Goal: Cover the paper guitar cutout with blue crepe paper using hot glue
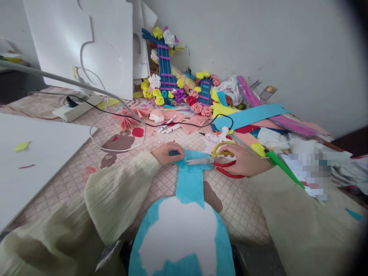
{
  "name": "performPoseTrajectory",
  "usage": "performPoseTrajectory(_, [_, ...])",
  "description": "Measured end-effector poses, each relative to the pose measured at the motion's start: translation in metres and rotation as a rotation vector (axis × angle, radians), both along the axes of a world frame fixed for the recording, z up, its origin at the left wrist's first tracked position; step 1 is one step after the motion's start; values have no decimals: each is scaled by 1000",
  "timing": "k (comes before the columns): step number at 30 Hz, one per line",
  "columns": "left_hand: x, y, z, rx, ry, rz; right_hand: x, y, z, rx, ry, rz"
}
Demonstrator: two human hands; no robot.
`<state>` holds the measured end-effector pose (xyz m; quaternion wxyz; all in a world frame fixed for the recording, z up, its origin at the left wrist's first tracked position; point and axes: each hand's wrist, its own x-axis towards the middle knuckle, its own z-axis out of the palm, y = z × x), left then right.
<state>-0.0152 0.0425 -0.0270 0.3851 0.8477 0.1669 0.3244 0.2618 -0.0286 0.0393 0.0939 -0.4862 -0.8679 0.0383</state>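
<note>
A guitar-shaped cutout (189, 184) covered partly in blue paper lies before me, its rounded body at the table's near edge. White shows in the middle of that body. At the far end of its neck, my left hand (169, 153) pinches the edge of the blue paper. My right hand (244, 159) grips a pair of scissors (199, 161) with one yellow and one red handle. Their blades lie over the blue paper at the head of the neck, pointing left toward my left fingers.
Paper guitars with crepe flowers (165, 73) lean on the wall at the back. White markers (169, 128), coloured paper strips (250, 117) and plastic wrap crowd the far side. A power strip (77, 109) with cables stands left, near a large white board (37, 161).
</note>
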Motion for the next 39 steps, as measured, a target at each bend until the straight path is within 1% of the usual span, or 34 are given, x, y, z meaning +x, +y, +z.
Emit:
performPoseTrajectory(3, [0,-1,2,-27,8,-5,4,13,-1,23,6,97])
performPoseTrajectory(6, [0,-1,2,-60,-11,50,6,24,-1,-12,2,156])
performPoseTrajectory(9, [0,-1,1,-70,-31,105,7,31,-1,-50,1,182])
performPoseTrajectory(13, [-1,0,0,-40,-27,155,6,38,1,-74,-13,222])
performPoseTrajectory(16, [-3,1,0,-11,-2,200,4,43,3,-84,-38,209])
performPoseTrajectory(22, [-2,0,1,17,28,168,-1,53,9,-99,-47,253])
performPoseTrajectory(24, [-3,1,2,36,48,191,-2,56,10,-104,-56,262])
performPoseTrajectory(27, [-8,2,8,143,157,294,-2,59,9,-85,-64,263])
performPoseTrajectory(29, [-15,4,13,235,285,390,0,59,8,-74,-60,270])
performPoseTrajectory(31, [-24,7,19,286,426,469,3,58,8,-62,-56,275])
performPoseTrajectory(35, [-42,10,27,277,627,642,7,51,9,-28,-47,270])
performPoseTrajectory(37, [-49,11,30,275,673,723,9,46,12,-3,-54,251])
performPoseTrajectory(39, [-56,12,32,296,687,758,11,40,15,28,-61,223])
